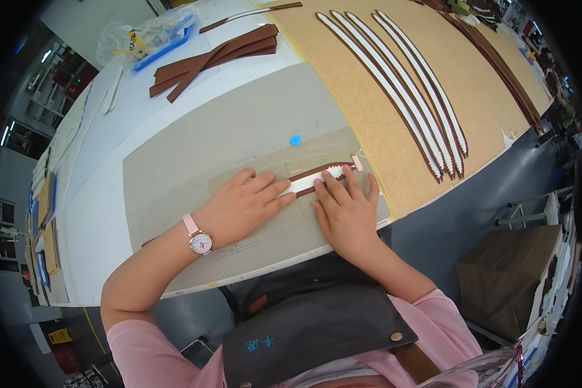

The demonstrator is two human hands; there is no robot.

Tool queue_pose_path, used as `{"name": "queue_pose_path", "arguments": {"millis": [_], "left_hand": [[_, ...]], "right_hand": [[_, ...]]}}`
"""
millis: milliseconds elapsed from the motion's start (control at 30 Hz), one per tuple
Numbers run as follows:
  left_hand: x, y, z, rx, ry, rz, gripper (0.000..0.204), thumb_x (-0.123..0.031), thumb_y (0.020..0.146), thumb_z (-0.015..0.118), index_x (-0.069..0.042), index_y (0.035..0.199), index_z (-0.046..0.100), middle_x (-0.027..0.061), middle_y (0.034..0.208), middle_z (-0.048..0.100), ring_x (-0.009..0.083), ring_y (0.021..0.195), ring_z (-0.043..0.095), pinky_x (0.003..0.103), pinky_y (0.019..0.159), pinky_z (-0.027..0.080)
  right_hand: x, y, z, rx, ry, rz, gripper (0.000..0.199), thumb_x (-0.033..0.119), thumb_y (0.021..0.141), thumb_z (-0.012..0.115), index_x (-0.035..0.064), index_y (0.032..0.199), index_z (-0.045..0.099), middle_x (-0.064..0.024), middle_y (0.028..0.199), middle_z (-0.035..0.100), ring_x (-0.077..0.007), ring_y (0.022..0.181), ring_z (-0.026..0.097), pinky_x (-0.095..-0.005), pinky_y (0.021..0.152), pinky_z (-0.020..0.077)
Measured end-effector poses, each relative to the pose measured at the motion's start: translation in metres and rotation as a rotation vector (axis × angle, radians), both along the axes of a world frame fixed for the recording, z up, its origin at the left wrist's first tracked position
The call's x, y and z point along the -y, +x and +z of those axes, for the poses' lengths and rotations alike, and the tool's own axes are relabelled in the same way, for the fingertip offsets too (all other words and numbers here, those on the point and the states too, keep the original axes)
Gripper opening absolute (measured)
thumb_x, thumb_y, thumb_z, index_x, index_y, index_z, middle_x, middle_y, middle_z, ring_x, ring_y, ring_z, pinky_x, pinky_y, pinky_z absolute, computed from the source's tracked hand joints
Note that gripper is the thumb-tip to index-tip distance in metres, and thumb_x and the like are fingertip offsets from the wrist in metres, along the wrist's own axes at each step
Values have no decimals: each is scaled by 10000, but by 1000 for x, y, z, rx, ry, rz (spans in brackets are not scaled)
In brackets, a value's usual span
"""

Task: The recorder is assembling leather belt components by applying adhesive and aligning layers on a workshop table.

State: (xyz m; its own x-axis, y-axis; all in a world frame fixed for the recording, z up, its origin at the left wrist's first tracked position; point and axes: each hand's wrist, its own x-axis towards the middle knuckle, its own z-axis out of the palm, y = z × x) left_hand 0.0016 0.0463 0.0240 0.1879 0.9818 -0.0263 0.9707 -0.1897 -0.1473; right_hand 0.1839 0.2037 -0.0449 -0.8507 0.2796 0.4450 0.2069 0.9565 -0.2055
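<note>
In the head view, a person in a pink top is leaning over the near edge of a worktable (97,226), a brown-and-white strip (304,186) lying on the grey mat (174,168) near its right edge. The left hand (242,205) is resting palm down, its fingers loosely spread over the strip; the right hand (347,216) is fanning its fingers across the toothed end, beside a pink tab (357,163), seemingly to hold it flat. Whether either is pinching an edge, I cannot tell. Similar white-faced strips (401,97) are lying side by side toward the right end, probably to avoid overlapping; plain brown strips (220,59) are heaping up by the far edge. Blue characters are showing on the dark apron (317,317), bold lettering on a clear plastic bag (119,44) at the far left corner.
</note>
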Motion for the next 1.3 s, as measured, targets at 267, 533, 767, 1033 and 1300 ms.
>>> {"name": "queue_pose_path", "arguments": {"millis": [267,533,767,1033,1300], "left_hand": [[-1,-3,0,-3,-29,2,471,-126,928,509,-129,1398,515,41,1410,547,211,1240,524,363,1031,406],[2,-1,-2,69,-63,66,457,-120,929,504,-142,1385,517,35,1422,544,211,1186,541,358,1022,411],[3,-1,-6,63,-71,74,475,-112,924,508,-143,1398,508,34,1437,536,210,1154,548,347,994,418],[3,1,-5,84,-53,101,495,-122,908,527,-179,1400,519,-21,1428,531,175,1032,552,316,945,431],[10,2,-16,113,15,125,477,-123,899,546,-187,1372,544,-45,1400,537,179,952,543,309,881,480]], "right_hand": [[-1,1,1,-3,0,6,377,254,882,680,56,1203,697,-106,1290,641,-397,1286,517,-695,1075,255],[-13,18,9,-178,-249,69,448,231,853,713,17,1238,629,-178,1353,550,-412,1315,452,-556,1063,354],[-25,7,6,72,32,-102,398,156,793,735,-26,1135,647,-189,1158,557,-383,1158,496,-494,971,396],[-27,-34,6,117,-90,315,291,133,914,620,-16,1163,654,-194,1388,508,-450,1437,310,-563,1194,242],[-43,-50,12,99,-133,526,358,181,807,751,8,1118,714,-105,1218,590,-353,1354,421,-475,1138,363]]}}
